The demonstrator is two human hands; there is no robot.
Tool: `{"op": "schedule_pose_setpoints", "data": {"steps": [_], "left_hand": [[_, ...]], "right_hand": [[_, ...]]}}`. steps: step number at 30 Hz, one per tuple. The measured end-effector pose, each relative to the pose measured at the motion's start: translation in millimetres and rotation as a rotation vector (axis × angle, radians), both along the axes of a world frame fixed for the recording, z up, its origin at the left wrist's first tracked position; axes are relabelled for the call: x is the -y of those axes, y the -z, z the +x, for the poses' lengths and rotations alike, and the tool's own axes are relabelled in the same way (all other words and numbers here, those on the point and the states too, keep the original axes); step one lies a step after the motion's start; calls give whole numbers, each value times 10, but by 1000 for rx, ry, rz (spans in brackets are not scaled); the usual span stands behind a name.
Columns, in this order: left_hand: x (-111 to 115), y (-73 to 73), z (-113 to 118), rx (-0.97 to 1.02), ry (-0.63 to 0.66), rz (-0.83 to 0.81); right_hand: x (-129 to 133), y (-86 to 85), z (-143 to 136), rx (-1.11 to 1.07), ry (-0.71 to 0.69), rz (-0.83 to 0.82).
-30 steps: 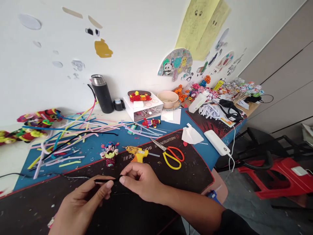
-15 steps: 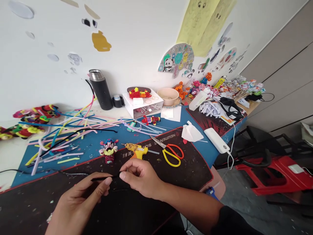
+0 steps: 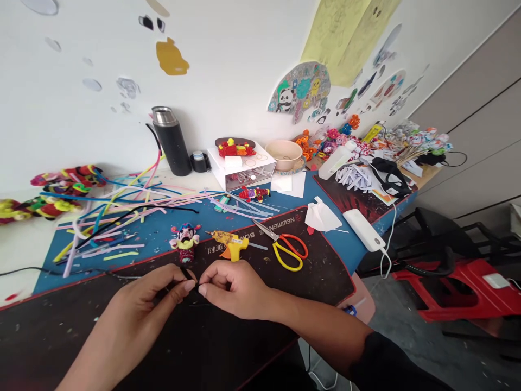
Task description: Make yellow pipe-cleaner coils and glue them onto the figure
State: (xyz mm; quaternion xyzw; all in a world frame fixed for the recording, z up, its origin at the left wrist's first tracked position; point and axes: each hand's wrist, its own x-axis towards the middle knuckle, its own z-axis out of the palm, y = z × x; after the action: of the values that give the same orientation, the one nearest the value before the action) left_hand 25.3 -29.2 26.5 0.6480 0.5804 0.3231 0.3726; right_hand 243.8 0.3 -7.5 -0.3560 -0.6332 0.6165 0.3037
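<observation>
A short black pipe cleaner (image 3: 188, 274) is pinched between my two hands above the dark desk mat. My left hand (image 3: 140, 312) grips it between thumb and forefinger. Close beside it, my right hand (image 3: 236, 290) pinches the other end with curled fingers; that end is mostly hidden. Just beyond my hands stands a small figure (image 3: 185, 241) with a blue headdress and a dark red body. To its right lies a yellow glue gun (image 3: 230, 244), and farther right are scissors (image 3: 285, 247) with one red and one yellow handle loop.
Colourful pipe cleaners (image 3: 109, 217) spread across the left of the table. A black thermos (image 3: 173, 142), a white drawer box (image 3: 246, 171) and a beige bowl (image 3: 284, 155) line the wall. Crumpled tissue (image 3: 321, 215) and a white power bank (image 3: 363, 231) lie right, near a red stool (image 3: 468, 290).
My left hand has moved right and slightly up, close to my right hand. The black pipe cleaner, flat before, now tilts up between them. The camera view has shifted slightly.
</observation>
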Motion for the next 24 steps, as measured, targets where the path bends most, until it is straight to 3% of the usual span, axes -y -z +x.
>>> {"op": "schedule_pose_setpoints", "data": {"steps": [4,9,14,24], "left_hand": [[-17,9,10,3,3,11],[73,133,-30,54,-134,-92],[119,135,1,117,-252,-120],[214,234,42,148,-249,-149]], "right_hand": [[14,40,-7,-29,16,-48],[42,95,-7,-128,44,-176],[33,127,-38,-205,44,-204],[49,81,-73,-195,88,-220]]}}
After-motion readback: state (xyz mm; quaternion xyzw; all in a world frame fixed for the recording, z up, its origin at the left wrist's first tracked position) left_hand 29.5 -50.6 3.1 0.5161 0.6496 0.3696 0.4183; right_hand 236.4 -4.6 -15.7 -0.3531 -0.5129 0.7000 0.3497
